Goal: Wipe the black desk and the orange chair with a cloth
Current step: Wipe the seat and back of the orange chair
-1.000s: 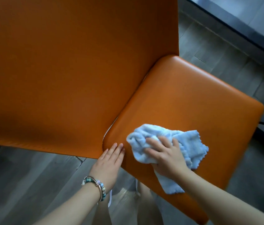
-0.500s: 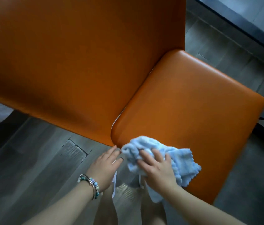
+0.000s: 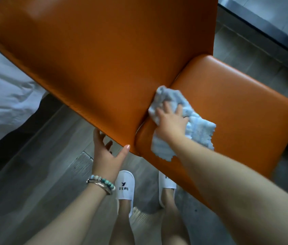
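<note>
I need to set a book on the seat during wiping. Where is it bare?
Bare: the seat right of the cloth, out to its right and far edges. Crowded: the seat's left corner by the backrest, where the right hand presses the cloth, and the backrest's near edge, which the left hand touches.

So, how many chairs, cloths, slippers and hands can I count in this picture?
Chair: 1
Cloth: 1
Slippers: 2
Hands: 2, the left hand and the right hand
Total: 6
</note>
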{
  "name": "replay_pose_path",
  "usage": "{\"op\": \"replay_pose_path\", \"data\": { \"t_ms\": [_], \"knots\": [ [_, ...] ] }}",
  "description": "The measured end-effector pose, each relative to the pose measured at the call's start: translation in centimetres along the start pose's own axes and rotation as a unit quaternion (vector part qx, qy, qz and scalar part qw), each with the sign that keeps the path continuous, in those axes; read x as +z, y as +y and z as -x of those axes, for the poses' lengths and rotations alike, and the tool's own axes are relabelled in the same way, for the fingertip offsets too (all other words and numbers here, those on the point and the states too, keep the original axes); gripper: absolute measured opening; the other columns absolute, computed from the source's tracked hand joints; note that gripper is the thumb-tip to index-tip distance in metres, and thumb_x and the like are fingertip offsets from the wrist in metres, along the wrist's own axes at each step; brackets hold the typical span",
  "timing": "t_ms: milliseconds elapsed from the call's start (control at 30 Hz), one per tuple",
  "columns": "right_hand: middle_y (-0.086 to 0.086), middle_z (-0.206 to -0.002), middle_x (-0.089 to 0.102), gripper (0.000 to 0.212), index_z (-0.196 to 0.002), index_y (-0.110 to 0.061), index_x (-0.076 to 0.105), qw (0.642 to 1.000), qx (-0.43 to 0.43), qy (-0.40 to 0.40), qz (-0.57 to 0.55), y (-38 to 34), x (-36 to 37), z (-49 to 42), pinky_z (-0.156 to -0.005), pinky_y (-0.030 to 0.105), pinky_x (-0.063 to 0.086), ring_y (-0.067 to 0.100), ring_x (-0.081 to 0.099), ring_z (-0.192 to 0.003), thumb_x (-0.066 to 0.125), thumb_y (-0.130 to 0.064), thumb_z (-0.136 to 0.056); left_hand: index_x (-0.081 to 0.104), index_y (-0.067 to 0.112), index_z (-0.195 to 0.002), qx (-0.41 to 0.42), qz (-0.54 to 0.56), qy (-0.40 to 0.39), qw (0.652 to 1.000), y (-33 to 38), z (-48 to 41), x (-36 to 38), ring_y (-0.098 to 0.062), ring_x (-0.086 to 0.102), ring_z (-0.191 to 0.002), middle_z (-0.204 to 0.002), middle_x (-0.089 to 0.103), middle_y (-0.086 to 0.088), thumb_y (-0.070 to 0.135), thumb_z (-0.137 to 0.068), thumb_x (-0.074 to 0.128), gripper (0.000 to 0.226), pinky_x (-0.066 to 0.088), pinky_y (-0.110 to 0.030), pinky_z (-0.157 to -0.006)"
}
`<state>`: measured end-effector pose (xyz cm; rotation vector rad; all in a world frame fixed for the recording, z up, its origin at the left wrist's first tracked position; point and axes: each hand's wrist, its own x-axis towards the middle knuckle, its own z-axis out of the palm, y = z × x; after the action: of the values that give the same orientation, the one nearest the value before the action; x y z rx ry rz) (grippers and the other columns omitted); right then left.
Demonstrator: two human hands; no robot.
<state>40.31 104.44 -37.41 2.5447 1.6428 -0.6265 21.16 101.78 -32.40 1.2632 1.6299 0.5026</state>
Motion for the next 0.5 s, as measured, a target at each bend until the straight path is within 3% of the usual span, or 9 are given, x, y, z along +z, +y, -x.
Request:
{"op": "replay_pose_path", "data": {
  "t_ms": [33,100,133,200,233,333,367,433,500],
  "knots": [
    [-0.003,-0.142,0.041,0.054,-0.125,-0.030,0.052,0.998,-0.048,0.030,0.035,-0.9,1.4,1.9,-0.079,0.054,0.044,0.039,0.029,-0.128,0.068,-0.026,-0.074,0.017,0.027,-0.144,0.002,0.030,-0.007,1.000,0.7,-0.1,-0.1,-0.006,0.048,-0.108,-0.133,0.035,0.015,0.014,-0.075,0.076,0.092,0.043,-0.026,-0.084],
    [-0.006,-0.108,0.063,0.052,-0.097,-0.029,0.068,0.990,-0.137,0.011,0.041,-1.7,3.0,6.6,-0.055,0.038,0.043,0.035,0.051,-0.100,0.081,-0.024,-0.046,0.025,0.020,-0.140,0.005,0.076,-0.009,0.997,2.0,-0.3,-0.5,-0.001,0.054,-0.099,-0.125,0.044,0.012,0.006,-0.073,0.076,0.086,0.047,-0.012,-0.078],
    [-0.010,-0.098,0.065,0.050,-0.090,-0.030,0.069,0.982,-0.183,-0.025,0.030,-1.3,3.5,8.5,-0.052,0.034,0.038,0.033,0.056,-0.091,0.081,-0.022,-0.042,0.029,0.018,-0.136,0.007,0.075,-0.005,0.997,2.5,-0.5,-0.6,0.004,0.055,-0.094,-0.116,0.049,0.013,0.004,-0.073,0.076,0.081,0.045,-0.005,-0.071],
    [-0.014,-0.096,0.066,0.034,-0.088,-0.028,0.070,0.965,-0.233,-0.108,-0.049,0.7,2.8,10.6,-0.057,0.033,0.035,0.032,0.056,-0.090,0.072,-0.017,-0.056,0.032,0.020,-0.133,-0.004,0.040,0.002,0.999,3.3,-0.7,-0.9,0.007,0.054,-0.083,-0.101,0.053,0.018,0.009,-0.075,0.075,0.072,0.042,-0.002,-0.058],
    [-0.012,-0.096,0.067,0.030,-0.087,-0.025,0.070,0.965,-0.230,-0.100,-0.078,1.7,1.9,10.6,-0.058,0.035,0.040,0.034,0.056,-0.088,0.064,-0.016,-0.060,0.032,0.022,-0.134,-0.010,0.022,0.006,1.000,3.4,-0.8,-1.1,0.001,0.056,-0.084,-0.102,0.054,0.017,0.014,-0.078,0.073,0.070,0.041,-0.006,-0.058],
    [-0.003,-0.103,0.069,0.036,-0.091,-0.019,0.071,0.983,-0.116,0.113,-0.082,3.2,-2.0,6.1,-0.056,0.040,0.049,0.041,0.058,-0.084,0.058,-0.008,-0.059,0.033,0.024,-0.134,-0.013,-0.016,0.009,1.000,3.1,-0.9,-1.0,-0.018,0.058,-0.103,-0.119,0.057,0.005,0.024,-0.084,0.066,0.060,0.046,-0.025,-0.074],
    [-0.002,-0.117,0.064,0.039,-0.102,-0.019,0.068,0.988,-0.061,0.126,-0.070,3.0,-3.0,4.2,-0.064,0.042,0.047,0.042,0.055,-0.097,0.058,-0.006,-0.066,0.034,0.023,-0.133,-0.014,-0.026,0.005,1.000,3.0,-0.8,-0.8,-0.022,0.058,-0.108,-0.123,0.057,0.002,0.024,-0.086,0.064,0.055,0.046,-0.029,-0.077],
    [-0.004,-0.138,0.045,0.045,-0.122,-0.024,0.056,0.998,-0.002,0.061,-0.034,1.8,-2.6,2.1,-0.080,0.044,0.044,0.037,0.040,-0.119,0.059,-0.014,-0.078,0.036,0.022,-0.132,-0.014,-0.037,0.003,0.999,2.7,-0.5,-0.3,-0.025,0.058,-0.109,-0.123,0.058,-0.001,0.024,-0.089,0.060,0.049,0.047,-0.030,-0.078],
    [-0.002,-0.132,0.050,0.051,-0.117,-0.027,0.058,0.998,-0.034,0.040,0.029,0.2,-0.5,3.2,-0.072,0.041,0.046,0.033,0.044,-0.113,0.070,-0.023,-0.067,0.036,0.022,-0.132,-0.018,-0.033,0.019,0.999,2.5,-0.3,0.2,-0.020,0.061,-0.100,-0.117,0.059,0.003,0.021,-0.089,0.059,0.048,0.046,-0.020,-0.070]
  ]
}}
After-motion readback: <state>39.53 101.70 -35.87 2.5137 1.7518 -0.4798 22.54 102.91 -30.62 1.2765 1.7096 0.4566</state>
